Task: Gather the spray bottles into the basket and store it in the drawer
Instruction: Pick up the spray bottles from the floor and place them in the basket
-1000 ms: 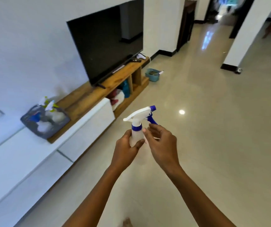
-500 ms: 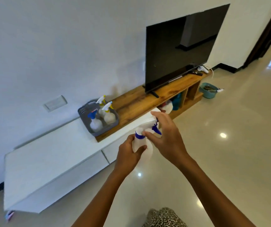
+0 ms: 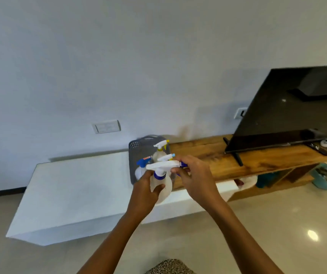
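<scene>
**Inspector:** Progress on the gathering?

**Assessor:** Partial. The grey basket (image 3: pixel 141 145) stands on the white bench (image 3: pixel 75 186), at twelve o'clock from the hands. A yellow-trigger bottle (image 3: pixel 160 148) and a blue-headed bottle (image 3: pixel 142 163) stand in it, and a third nozzle shows between them. The blue-collared spray bottle (image 3: pixel 161 175) is outside, held just short of the rim. The left hand (image 3: pixel 146 187) has its fingers wrapped round the body. The right hand (image 3: pixel 196 178) fingers pinch the blue end of the trigger head.

**Inspector:** Outstanding?

**Assessor:** In my judgement, that bottle goes in, then the basket goes to a drawer. No open drawer shows.

**Inspector:** Premises?

**Assessor:** White wall, socket plate (image 3: pixel 106 126) at eleven o'clock. Television (image 3: pixel 287 107) on a wooden shelf (image 3: pixel 208 153) at two o'clock. Glossy floor (image 3: pixel 257 234).
</scene>
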Action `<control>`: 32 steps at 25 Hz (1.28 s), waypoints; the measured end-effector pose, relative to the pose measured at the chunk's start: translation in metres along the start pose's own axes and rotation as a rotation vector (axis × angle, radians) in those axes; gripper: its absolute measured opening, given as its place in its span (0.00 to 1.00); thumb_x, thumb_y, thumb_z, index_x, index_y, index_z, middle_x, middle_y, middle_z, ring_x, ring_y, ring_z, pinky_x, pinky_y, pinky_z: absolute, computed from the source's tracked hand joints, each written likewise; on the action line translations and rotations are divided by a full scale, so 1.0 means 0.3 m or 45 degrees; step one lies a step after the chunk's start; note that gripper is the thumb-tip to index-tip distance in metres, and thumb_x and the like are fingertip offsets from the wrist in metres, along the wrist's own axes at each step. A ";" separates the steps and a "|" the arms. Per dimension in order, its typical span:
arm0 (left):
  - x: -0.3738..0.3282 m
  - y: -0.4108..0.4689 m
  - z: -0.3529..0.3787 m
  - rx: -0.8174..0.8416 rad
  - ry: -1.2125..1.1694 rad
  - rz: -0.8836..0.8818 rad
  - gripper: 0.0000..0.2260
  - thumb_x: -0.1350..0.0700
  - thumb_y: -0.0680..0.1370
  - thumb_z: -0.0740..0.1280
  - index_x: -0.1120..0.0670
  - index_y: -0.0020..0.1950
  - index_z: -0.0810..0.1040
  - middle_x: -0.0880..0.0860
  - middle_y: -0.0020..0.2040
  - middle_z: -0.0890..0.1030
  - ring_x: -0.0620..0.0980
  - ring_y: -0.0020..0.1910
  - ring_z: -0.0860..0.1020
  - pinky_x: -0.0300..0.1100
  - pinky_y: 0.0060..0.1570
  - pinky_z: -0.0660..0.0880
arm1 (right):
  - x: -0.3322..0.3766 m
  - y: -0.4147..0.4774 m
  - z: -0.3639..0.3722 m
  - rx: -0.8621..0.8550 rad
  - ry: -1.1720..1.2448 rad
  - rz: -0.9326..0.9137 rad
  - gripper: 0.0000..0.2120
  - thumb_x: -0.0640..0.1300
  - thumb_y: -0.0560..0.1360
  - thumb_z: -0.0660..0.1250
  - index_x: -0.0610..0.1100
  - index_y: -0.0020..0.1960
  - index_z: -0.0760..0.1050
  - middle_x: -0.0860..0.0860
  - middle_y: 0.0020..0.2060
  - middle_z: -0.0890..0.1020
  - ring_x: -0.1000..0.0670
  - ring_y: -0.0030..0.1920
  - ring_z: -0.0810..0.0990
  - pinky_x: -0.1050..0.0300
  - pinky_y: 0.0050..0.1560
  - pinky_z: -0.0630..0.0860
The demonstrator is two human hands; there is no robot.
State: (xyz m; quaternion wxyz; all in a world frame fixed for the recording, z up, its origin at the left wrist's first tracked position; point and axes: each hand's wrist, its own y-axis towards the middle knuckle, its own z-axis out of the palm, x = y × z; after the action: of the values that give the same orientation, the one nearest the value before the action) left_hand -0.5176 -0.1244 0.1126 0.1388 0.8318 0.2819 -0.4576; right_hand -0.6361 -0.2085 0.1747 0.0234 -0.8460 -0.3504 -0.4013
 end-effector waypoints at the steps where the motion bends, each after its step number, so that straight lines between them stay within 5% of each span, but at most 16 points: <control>1: -0.006 0.050 -0.009 -0.037 -0.013 -0.025 0.24 0.55 0.72 0.69 0.53 0.66 0.67 0.55 0.64 0.75 0.54 0.61 0.74 0.40 0.57 0.69 | -0.010 0.062 0.018 0.007 0.006 -0.004 0.09 0.40 0.72 0.69 0.43 0.53 0.79 0.47 0.47 0.84 0.56 0.40 0.73 0.77 0.36 0.64; 8: 0.085 0.337 -0.155 -0.170 0.008 -0.116 0.21 0.55 0.74 0.67 0.53 0.66 0.68 0.52 0.66 0.73 0.51 0.65 0.71 0.34 0.57 0.63 | -0.074 0.441 0.180 -0.042 0.123 0.115 0.11 0.37 0.72 0.69 0.41 0.55 0.79 0.45 0.48 0.83 0.50 0.43 0.76 0.58 0.46 0.73; 17: 0.263 0.737 -0.347 -0.079 0.111 -0.232 0.19 0.55 0.76 0.65 0.55 0.66 0.69 0.54 0.67 0.73 0.52 0.66 0.71 0.41 0.64 0.65 | -0.206 0.852 0.528 -0.140 0.108 0.224 0.10 0.35 0.72 0.68 0.38 0.53 0.78 0.43 0.45 0.81 0.51 0.41 0.74 0.61 0.44 0.69; 32: 0.337 0.938 -0.328 -0.195 0.148 -0.478 0.16 0.55 0.76 0.64 0.52 0.64 0.70 0.50 0.65 0.75 0.47 0.63 0.72 0.32 0.56 0.63 | -0.535 0.985 0.942 0.449 0.071 0.441 0.04 0.31 0.71 0.67 0.36 0.45 0.76 0.41 0.45 0.77 0.48 0.44 0.74 0.59 0.42 0.70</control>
State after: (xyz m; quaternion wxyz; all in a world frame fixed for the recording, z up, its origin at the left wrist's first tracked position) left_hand -0.2399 -0.2676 0.0735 0.0975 0.7765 0.4735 -0.4041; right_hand -0.3375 -0.4325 -0.0568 0.2486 -0.8647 -0.2640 -0.3474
